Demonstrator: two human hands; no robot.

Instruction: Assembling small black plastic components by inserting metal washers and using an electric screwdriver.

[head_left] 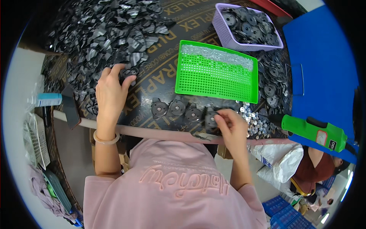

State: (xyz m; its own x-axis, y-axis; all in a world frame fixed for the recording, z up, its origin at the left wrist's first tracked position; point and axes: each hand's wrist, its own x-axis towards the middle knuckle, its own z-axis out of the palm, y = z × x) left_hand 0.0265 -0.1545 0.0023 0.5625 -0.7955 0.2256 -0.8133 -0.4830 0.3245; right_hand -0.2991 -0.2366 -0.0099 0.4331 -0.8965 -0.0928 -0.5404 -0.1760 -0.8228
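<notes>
My left hand [112, 91] is over the edge of a large heap of black plastic pieces [103, 34]. Its thumb and fingers are apart, with black pieces just beyond the fingertips. Near the table's front edge, my right hand [234, 125] pinches a black disc-shaped part [210, 119] with a silver centre. To the left of it, similar parts stand in a row: one black disc part [193, 113], another disc part [177, 108] and a third disc part [159, 109]. Small silver metal pieces [256, 124] lie scattered just right of my right hand.
A green perforated tray [213, 97] holds thin silver pins along its far side. Behind it stands a lilac basket [244, 46] full of black discs. More discs [270, 91] lie loose on the right. A green electric screwdriver [316, 131] rests at the right edge.
</notes>
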